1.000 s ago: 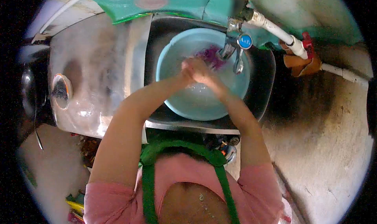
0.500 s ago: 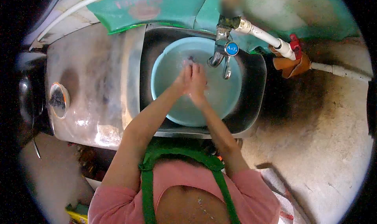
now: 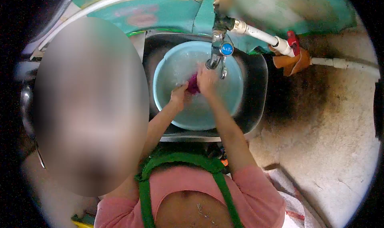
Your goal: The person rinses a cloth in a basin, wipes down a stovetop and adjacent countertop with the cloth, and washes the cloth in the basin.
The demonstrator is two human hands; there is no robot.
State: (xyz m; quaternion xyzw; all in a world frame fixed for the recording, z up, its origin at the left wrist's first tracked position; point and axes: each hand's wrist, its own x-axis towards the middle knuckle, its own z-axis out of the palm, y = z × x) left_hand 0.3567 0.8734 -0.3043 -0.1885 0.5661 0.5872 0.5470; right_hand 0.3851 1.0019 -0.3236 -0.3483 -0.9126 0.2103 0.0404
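A purple item, perhaps a cloth or scrubber, is stretched between my two hands over a light blue basin of cloudy water. My left hand grips its left side, fingers closed. On its other side my right hand is closed on it, just below the spout of the metal faucet. The basin sits inside a dark metal sink. Where the item meets my right palm is hidden.
A white pipe with a red valve handle runs right from the faucet. Brown material hangs below the valve. A large blurred oval covers the left side. A white sack lies at the lower right.
My hands were together over the basin and are now apart, with the purple item showing between them. My right hand has moved nearer the faucet. The camera view has shifted.
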